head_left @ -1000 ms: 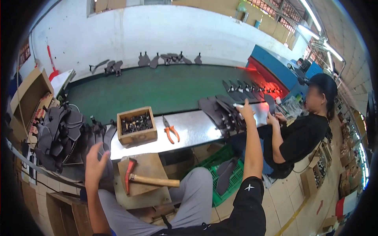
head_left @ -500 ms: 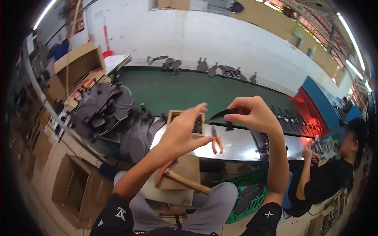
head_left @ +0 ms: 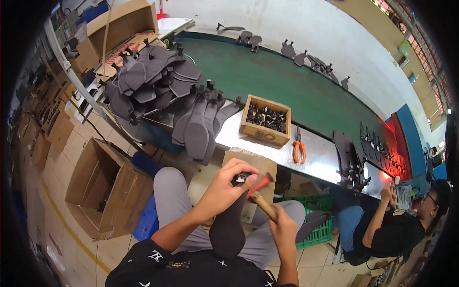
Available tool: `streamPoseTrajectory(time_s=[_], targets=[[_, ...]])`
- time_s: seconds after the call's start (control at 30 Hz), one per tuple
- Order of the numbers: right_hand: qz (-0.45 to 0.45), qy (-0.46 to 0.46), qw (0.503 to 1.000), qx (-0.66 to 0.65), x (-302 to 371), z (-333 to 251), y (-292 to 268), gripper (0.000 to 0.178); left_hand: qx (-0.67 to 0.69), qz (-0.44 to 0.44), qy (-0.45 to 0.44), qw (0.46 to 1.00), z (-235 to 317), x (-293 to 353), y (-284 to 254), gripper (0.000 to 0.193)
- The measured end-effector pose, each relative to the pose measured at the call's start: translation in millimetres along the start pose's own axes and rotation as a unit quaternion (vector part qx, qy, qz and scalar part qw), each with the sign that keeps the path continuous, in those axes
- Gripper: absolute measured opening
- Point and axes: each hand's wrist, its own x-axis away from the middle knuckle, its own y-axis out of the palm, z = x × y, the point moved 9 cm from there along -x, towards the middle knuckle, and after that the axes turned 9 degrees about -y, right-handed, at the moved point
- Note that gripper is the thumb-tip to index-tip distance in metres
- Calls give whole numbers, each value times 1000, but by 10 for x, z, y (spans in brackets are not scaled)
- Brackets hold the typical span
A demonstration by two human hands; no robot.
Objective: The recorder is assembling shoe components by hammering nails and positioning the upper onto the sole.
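Note:
My left hand (head_left: 224,191) is closed around the narrow upper end of a dark grey sole-shaped piece (head_left: 228,232). A small black fitting with a light metallic part (head_left: 241,178) shows between its fingers. The wide rounded end hangs down over my lap. My right hand (head_left: 285,228) grips the wooden handle of a hammer (head_left: 264,206). Its red and dark head is beside my left fingertips, over a wooden block (head_left: 265,167); whether it touches the piece I cannot tell.
A wooden box (head_left: 264,134) of small black parts and orange-handled pliers (head_left: 299,149) lie on the metal bench edge. Similar grey pieces (head_left: 153,71) are piled at left. Beyond runs a green belt (head_left: 229,67). A co-worker (head_left: 397,234) sits at right, near a green crate (head_left: 318,229).
Both hands have come down from above the bench to the wooden block. My right hand has taken up the hammer; my left now holds the grey piece. The view has shifted.

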Motion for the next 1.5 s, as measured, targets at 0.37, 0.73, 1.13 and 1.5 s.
streamPoseTrajectory(time_s=[0.37, 0.73, 1.13, 1.5], targets=[[197, 312, 844, -390, 1378, 634, 188, 10, -125, 150, 129, 972, -587, -850, 45, 69], [184, 193, 903, -336, 859, 651, 622, 21, -643, -19, 142, 752, -928, -2837, 622, 20], [223, 126, 799, -543, -181, 93, -493, 21, -17, -64, 82, 994, 404, -703, 505, 34], [134, 29, 723, -677, -437, -724, -640, 25, -59, -25, 197, 978, 816, 416, 229, 53]])
